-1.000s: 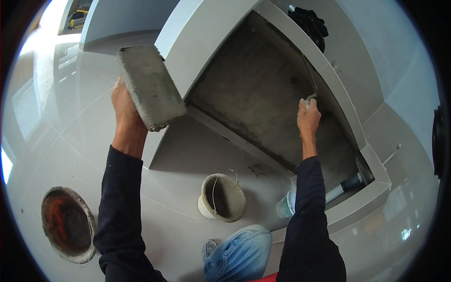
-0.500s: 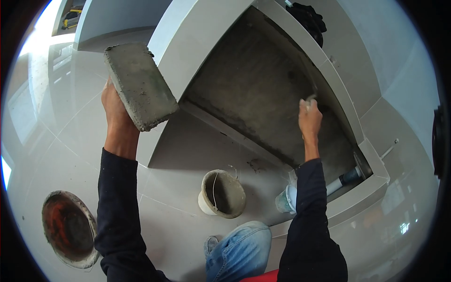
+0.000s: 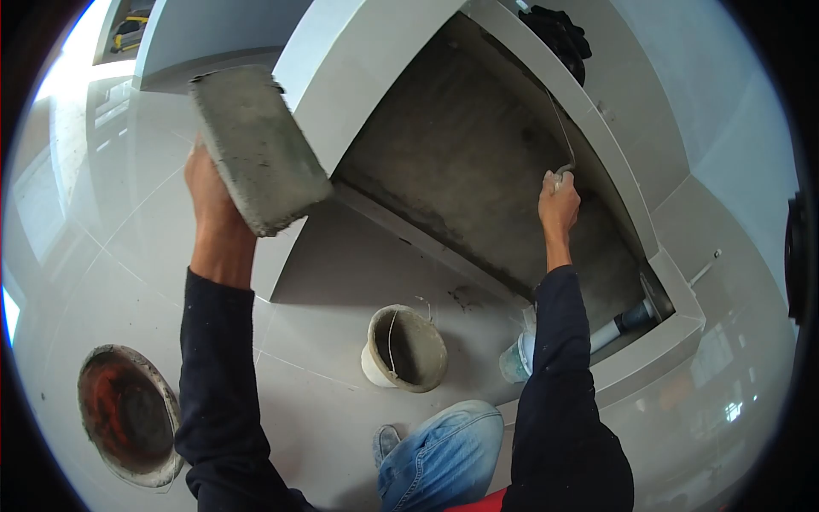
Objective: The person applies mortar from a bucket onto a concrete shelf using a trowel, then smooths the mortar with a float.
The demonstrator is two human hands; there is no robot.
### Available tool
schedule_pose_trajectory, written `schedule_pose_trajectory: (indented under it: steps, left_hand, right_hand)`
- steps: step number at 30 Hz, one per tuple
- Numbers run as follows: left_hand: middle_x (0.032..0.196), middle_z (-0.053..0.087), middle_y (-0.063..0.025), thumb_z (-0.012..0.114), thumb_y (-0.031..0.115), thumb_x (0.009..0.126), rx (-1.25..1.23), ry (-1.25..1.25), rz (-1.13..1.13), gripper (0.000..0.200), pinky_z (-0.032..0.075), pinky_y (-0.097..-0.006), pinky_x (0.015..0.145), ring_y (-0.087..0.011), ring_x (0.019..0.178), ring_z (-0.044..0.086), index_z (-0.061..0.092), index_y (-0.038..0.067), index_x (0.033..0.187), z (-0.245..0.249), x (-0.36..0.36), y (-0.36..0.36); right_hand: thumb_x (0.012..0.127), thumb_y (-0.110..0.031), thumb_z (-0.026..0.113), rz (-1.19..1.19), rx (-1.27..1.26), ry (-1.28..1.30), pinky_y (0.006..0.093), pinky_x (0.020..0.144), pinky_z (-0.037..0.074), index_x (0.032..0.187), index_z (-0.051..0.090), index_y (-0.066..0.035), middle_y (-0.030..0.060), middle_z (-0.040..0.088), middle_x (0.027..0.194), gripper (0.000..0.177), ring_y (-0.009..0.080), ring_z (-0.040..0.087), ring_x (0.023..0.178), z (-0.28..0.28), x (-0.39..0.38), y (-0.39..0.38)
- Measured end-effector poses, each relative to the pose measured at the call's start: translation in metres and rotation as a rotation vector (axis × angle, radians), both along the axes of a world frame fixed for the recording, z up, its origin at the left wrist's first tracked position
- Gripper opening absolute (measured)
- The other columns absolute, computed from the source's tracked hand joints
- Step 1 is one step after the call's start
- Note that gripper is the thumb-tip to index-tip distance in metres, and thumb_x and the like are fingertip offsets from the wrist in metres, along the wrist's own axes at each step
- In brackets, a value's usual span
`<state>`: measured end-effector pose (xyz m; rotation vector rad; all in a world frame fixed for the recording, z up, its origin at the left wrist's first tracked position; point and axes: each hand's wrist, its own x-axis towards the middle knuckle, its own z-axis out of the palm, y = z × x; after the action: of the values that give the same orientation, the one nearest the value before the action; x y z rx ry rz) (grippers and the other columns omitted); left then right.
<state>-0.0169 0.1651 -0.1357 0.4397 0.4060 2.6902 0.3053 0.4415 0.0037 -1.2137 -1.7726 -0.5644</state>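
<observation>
My left hand [image 3: 213, 200] is closed underneath a rectangular plasterer's hawk [image 3: 260, 149], its face coated with grey mortar and its edges crusted. It is held out at the left, beside the white frame of the recess. Over at the right side of the recess, my right hand [image 3: 559, 209] grips a trowel [image 3: 568, 162] by its handle. The trowel's blade appears nearly edge-on, a thin line running up along the right of the grey mortar surface [image 3: 461, 136] lining the recess.
On the tiled floor stand a mortar-stained bucket [image 3: 368, 363] with a wire handle and, further left, a reddish-lined bucket [image 3: 119, 410]. A small tub [image 3: 514, 363] and a pipe [image 3: 604, 338] lie by the recess's lower right corner. Black cloth [image 3: 554, 38] rests at the top.
The trowel has turned, so its blade now shows as a thin edge. My right hand has shifted slightly up and left; the hawk has tilted a little in my left hand.
</observation>
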Motion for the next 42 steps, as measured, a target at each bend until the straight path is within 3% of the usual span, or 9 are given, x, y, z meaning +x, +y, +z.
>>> schedule_pose_trajectory:
  steps: [7,10,16,20,23,26,33,38,42]
  left_hand:
    - [0.102,0.063,-0.0146,0.044,0.020,0.093,0.014,-0.010,-0.042,0.034,0.057,-0.0336,0.068,-0.0222,0.084,0.066,0.056,-0.003,0.115,-0.005,0.001,0.011]
    - [0.101,0.063,-0.0139,0.045,0.019,0.093,-0.033,-0.046,-0.031,0.034,0.058,-0.0324,0.067,-0.0212,0.082,0.066,0.056,-0.003,0.116,0.005,0.012,0.008]
    - [0.101,0.063,-0.0141,0.046,0.018,0.092,0.024,0.016,-0.055,0.032,0.058,-0.0321,0.066,-0.0207,0.081,0.067,0.056,-0.003,0.115,0.001,0.007,0.004]
    - [0.100,0.063,-0.0146,0.044,0.017,0.093,0.015,-0.027,-0.064,0.031,0.058,-0.0326,0.066,-0.0211,0.081,0.067,0.056,-0.004,0.114,0.003,0.013,0.009]
    - [0.099,0.064,-0.0151,0.042,0.016,0.094,0.082,-0.006,-0.108,0.032,0.058,-0.0324,0.067,-0.0216,0.081,0.066,0.055,-0.004,0.115,0.015,0.026,0.008]
    - [0.100,0.064,-0.0151,0.041,0.016,0.094,0.057,0.020,-0.093,0.032,0.058,-0.0323,0.068,-0.0216,0.082,0.066,0.055,-0.004,0.115,0.021,0.030,-0.003]
    - [0.101,0.063,-0.0143,0.042,0.017,0.094,0.025,0.020,-0.047,0.033,0.057,-0.0327,0.068,-0.0210,0.083,0.066,0.055,-0.003,0.116,0.008,0.007,-0.009]
    - [0.103,0.063,-0.0146,0.043,0.018,0.094,0.035,-0.009,-0.080,0.033,0.057,-0.0334,0.068,-0.0212,0.084,0.066,0.055,-0.003,0.116,0.004,0.011,0.002]
    - [0.103,0.063,-0.0149,0.045,0.019,0.094,0.043,0.003,-0.057,0.033,0.057,-0.0348,0.067,-0.0220,0.084,0.066,0.055,-0.004,0.116,0.013,0.016,-0.003]
  right_hand:
    - [0.090,-0.032,0.057,-0.062,0.023,-0.132,0.0489,0.077,0.050,0.103,0.057,-0.006,0.0209,0.066,0.098,0.029,0.0409,0.062,0.095,0.023,-0.042,0.011]
    - [0.090,-0.031,0.058,-0.122,-0.041,-0.090,0.0486,0.077,0.049,0.103,0.057,-0.005,0.0209,0.066,0.097,0.029,0.0404,0.062,0.094,0.036,-0.018,-0.012]
    - [0.090,-0.033,0.057,-0.103,-0.001,-0.001,0.0485,0.077,0.049,0.101,0.057,-0.004,0.0208,0.066,0.096,0.031,0.0405,0.062,0.094,-0.014,0.032,-0.030]
    - [0.090,-0.034,0.057,0.009,0.040,-0.247,0.0489,0.076,0.049,0.102,0.056,-0.004,0.0214,0.065,0.095,0.033,0.0429,0.061,0.092,0.013,-0.007,-0.018]
    - [0.089,-0.036,0.057,-0.006,0.063,-0.236,0.0495,0.077,0.048,0.102,0.057,-0.003,0.0216,0.065,0.094,0.035,0.0433,0.060,0.093,0.046,-0.039,-0.020]
    - [0.088,-0.038,0.058,-0.019,-0.058,-0.224,0.0495,0.078,0.048,0.101,0.058,-0.004,0.0221,0.065,0.094,0.036,0.0435,0.060,0.093,0.061,-0.015,-0.023]
    - [0.089,-0.037,0.058,0.015,-0.066,-0.056,0.0492,0.079,0.048,0.104,0.058,-0.005,0.0224,0.065,0.096,0.036,0.0422,0.061,0.095,0.002,0.005,-0.028]
    - [0.088,-0.038,0.057,0.039,-0.069,-0.248,0.0498,0.082,0.048,0.108,0.058,-0.005,0.0222,0.065,0.100,0.038,0.0424,0.060,0.099,0.031,-0.078,-0.012]
    - [0.086,-0.042,0.059,0.028,-0.024,-0.169,0.0473,0.085,0.047,0.113,0.060,-0.004,0.0230,0.064,0.106,0.046,0.0420,0.058,0.103,0.056,-0.044,-0.004]
